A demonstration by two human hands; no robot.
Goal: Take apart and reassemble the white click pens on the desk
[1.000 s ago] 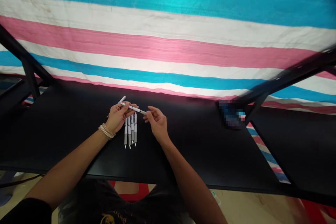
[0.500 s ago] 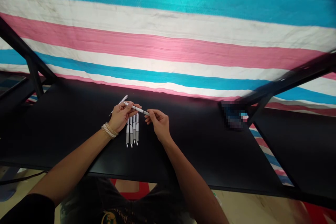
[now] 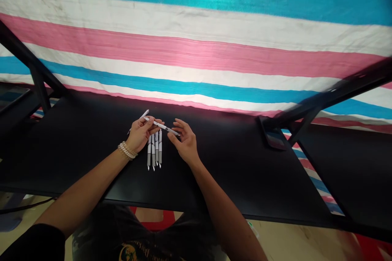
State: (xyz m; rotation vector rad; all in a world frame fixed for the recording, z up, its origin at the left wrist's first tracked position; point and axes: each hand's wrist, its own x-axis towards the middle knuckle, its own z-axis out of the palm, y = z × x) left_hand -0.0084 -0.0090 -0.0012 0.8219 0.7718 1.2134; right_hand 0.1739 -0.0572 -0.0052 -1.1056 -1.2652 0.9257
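Observation:
Between the thumb and fingers of my left hand (image 3: 141,133) is a white and grey pen (image 3: 162,126), slanting down to the right. The pen's tip end reaches my right hand (image 3: 185,141), whose thumb and fingers are spread around it; whether they touch it I cannot tell. Just below, several matching pens (image 3: 153,153) lie side by side on the black table, grey grips and silver tips toward me. Their upper ends are partly behind my left fingers. Another white pen (image 3: 145,113) lies behind my left hand, mostly covered by it.
The black table (image 3: 232,171) has a front edge close to my lap. A striped sheet (image 3: 196,57) hangs behind it. Black slanted struts (image 3: 324,98) stand at both sides, and a dark flat object (image 3: 275,139) lies by the right one.
My right fingers have parted from a pinch on the pen's grip end, and the silver tip end now shows. My left hand keeps its hold on the pen.

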